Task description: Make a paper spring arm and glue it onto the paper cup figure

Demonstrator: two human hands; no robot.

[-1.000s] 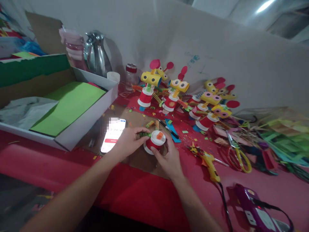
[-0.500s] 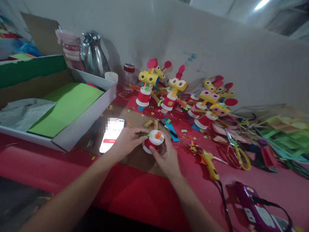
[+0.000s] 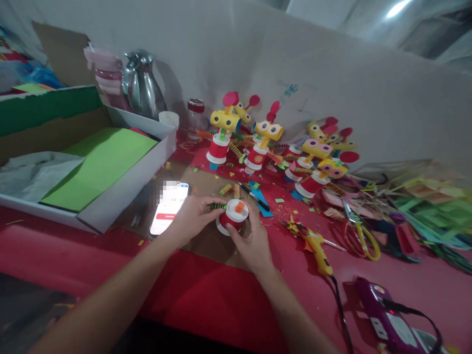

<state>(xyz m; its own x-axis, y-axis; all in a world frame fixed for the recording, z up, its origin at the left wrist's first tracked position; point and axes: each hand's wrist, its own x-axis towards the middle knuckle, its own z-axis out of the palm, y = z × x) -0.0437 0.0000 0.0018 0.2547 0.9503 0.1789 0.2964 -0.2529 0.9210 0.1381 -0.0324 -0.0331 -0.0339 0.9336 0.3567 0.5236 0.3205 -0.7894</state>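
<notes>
A red and white paper cup (image 3: 236, 211) stands upside down on a brown board, an orange paper piece (image 3: 239, 206) on its top. My right hand (image 3: 252, 241) is wrapped round the cup's right side, thumb on its front. My left hand (image 3: 197, 216) pinches a green and black folded paper strip (image 3: 218, 206) against the cup's left side. Whether the strip is stuck there I cannot tell. Just behind the cup lie two short folded paper strips (image 3: 226, 189), and a black pen (image 3: 260, 200) rests on blue paper.
Finished paper-cup figures (image 3: 265, 142) stand along the wall. A lit phone (image 3: 169, 206) lies by my left forearm, with a white box (image 3: 127, 187) beyond. To the right are a yellow glue gun (image 3: 321, 253), scissors (image 3: 363, 233), a purple device (image 3: 383, 305) and a heap of coloured paper.
Both hands keep their hold on the cup and the strip, with hardly any movement. The whole view has shifted slightly.
</notes>
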